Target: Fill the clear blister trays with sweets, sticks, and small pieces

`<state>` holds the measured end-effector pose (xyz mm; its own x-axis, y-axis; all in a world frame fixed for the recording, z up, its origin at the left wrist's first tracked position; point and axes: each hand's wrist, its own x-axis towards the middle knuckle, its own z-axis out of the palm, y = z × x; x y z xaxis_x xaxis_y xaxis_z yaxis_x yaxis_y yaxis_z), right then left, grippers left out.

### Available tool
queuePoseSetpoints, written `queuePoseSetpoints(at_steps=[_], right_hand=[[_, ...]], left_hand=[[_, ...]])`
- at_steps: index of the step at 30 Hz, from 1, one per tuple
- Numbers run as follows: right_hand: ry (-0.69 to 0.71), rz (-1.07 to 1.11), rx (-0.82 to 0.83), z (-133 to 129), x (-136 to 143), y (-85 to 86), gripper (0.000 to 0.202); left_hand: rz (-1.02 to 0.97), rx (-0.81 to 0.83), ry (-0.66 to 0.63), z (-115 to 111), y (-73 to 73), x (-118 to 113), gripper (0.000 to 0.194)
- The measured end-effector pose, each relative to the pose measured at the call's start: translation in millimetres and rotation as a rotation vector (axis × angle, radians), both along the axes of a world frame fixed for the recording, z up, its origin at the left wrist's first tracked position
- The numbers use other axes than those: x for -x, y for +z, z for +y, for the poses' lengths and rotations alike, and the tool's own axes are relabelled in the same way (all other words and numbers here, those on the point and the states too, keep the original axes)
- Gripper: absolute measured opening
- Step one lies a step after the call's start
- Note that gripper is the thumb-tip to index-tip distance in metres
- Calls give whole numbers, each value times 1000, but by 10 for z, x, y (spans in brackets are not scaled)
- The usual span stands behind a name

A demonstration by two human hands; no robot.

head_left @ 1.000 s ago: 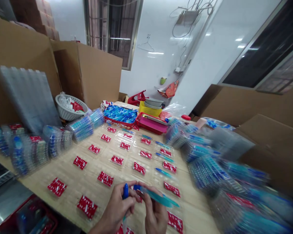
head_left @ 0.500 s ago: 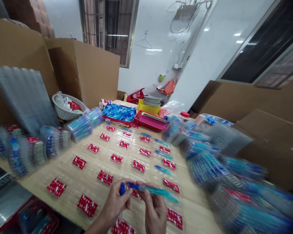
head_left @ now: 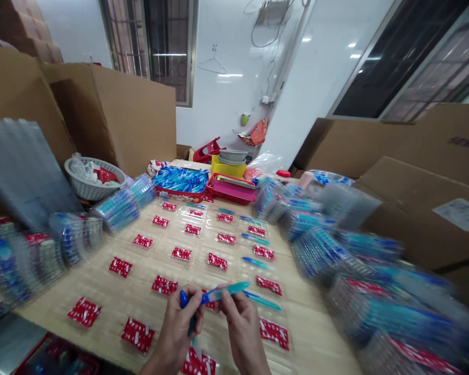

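Observation:
Between my two hands, low in the middle of the view, is a blue and teal pen [head_left: 231,289]. My left hand [head_left: 179,325] is closed on its dark blue end and also holds another pen, whose blue tip [head_left: 184,298] sticks up beside the thumb. The fingertips of my right hand [head_left: 243,323] pinch the first pen near its teal part. Clear plastic trays lie in rows under and beyond the hands, each with a red patterned packet [head_left: 165,285]. In the right-hand row a teal pen [head_left: 263,300] lies above a packet.
At the table's far side stand a tub of blue pens [head_left: 181,179], a red tray [head_left: 232,189] and a yellow basket [head_left: 229,167]. Stacked filled packs [head_left: 324,255] line the right side, more [head_left: 117,210] the left. A white basket [head_left: 95,178] sits at the back left.
A pen now lies in a right-hand tray near my right hand. Another pen is between my hands, its teal end tilted up. The view has shifted slightly to the right.

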<state>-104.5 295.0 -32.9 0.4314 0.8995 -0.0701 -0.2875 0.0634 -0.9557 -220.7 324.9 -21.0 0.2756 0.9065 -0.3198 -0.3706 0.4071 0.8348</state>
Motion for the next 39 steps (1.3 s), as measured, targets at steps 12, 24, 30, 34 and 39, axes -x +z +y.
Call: queuePoseSetpoints(at_steps=[12,24,30,34,39], right_hand=[[-83,136,-31,-56,106,-117,32],[-146,86,75,-496,-615,79,28],[-226,-39,173,-1020,-903,8,27],[-279,-132,187,-1165,-882,4,28],[-46,-363,159,-1122,-834,106,22]], left_hand=[[124,-101,42,-122,47,-156,49],[146,120,-223,-167,24,-146,49],[126,144,-440,-360,-25,-385,46],[138,192,-459,-433,-43,-482,50],[217,184,-467,-418,-85,-457,51]])
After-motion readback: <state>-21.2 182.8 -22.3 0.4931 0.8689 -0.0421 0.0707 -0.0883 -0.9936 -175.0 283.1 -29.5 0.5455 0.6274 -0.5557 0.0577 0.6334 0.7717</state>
